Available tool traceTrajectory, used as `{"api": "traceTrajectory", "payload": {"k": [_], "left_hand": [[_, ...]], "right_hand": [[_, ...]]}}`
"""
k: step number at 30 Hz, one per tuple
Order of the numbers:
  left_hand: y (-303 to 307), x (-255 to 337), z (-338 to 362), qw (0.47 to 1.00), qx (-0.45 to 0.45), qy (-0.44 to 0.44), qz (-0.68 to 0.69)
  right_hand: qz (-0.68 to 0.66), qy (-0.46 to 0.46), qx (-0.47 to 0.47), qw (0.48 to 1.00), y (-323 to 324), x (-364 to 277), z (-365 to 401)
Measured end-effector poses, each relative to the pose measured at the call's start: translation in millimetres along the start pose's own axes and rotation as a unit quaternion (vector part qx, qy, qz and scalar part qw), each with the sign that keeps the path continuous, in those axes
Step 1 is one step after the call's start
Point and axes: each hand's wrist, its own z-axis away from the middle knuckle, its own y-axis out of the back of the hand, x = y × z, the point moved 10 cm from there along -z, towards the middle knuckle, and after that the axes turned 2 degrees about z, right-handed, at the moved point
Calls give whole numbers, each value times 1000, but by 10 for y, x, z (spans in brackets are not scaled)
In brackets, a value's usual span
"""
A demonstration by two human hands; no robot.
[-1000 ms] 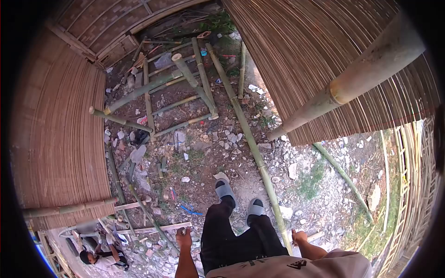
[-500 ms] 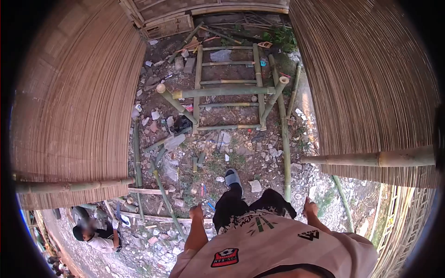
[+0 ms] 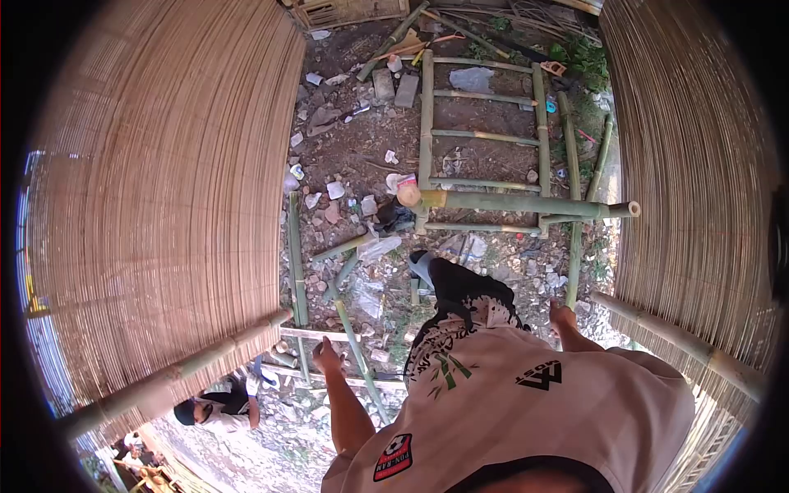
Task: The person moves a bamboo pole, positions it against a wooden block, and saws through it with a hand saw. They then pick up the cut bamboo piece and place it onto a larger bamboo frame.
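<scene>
My left hand (image 3: 327,357) hangs beside my body with fingers curled, and nothing shows in it. A pale wooden strip (image 3: 308,333) and a slanting bamboo pole (image 3: 349,329) lie on the ground near it in view. At my other side, my right hand (image 3: 563,318) is also curled and appears to hold nothing. It overlaps the lower end of a long bamboo pole (image 3: 574,263); I cannot make out any contact. Ahead stands a bamboo frame with a thick crossbar (image 3: 518,203). Beyond the crossbar, ladder-like bamboo rungs (image 3: 485,135) join two side poles.
Woven bamboo screens (image 3: 164,181) hang on both sides, with bamboo rails (image 3: 189,370) at their lower edges. Rubble (image 3: 333,212) and plastic litter cover the ground. An orange-handled saw (image 3: 553,68) lies at the back right. Another person (image 3: 218,411) is low at the left.
My view has swung left and moved forward, bringing the bamboo frame closer. My body has advanced with a step. Both hands stay curled at my sides.
</scene>
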Motion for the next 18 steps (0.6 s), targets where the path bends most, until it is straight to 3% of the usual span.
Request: {"api": "traceTrajectory", "payload": {"k": [1, 2, 3, 5, 7, 9, 14, 16, 17, 18], "left_hand": [[219, -6, -29, 999, 26, 24, -8], [435, -216, -330, 998, 12, 60, -35], [622, -219, -150, 989, 83, 119, -33], [895, -429, -98, 970, 104, 212, -51], [843, -51, -256, 977, 83, 175, -91], [642, 664, -615, 981, 57, 117, -144], [-210, 2206, -1457, 966, -6, -11, -257], [-860, 3146, -2036, 951, -38, -82, -297], [-1198, 3754, -2374, 937, -55, -123, -323], [-1619, 4385, -2673, 919, -79, -163, -350]], "right_hand": [[4, 28, 11, 1000, -288, -159, -334], [10, 50, 46, 998, -332, -490, -206], [15, 72, 89, 993, -309, -934, -136], [25, 97, 70, 993, -211, -1619, 296], [-2, 79, 53, 995, -203, -1991, 504], [-31, 59, 37, 997, -246, -2251, 577], [-138, -127, -27, 982, -530, -2377, 752], [-114, -167, -48, 978, -831, -2327, 765], [-164, -226, -77, 957, -994, -2336, 981], [-114, -239, -33, 964, -1228, -2294, 1290]]}}
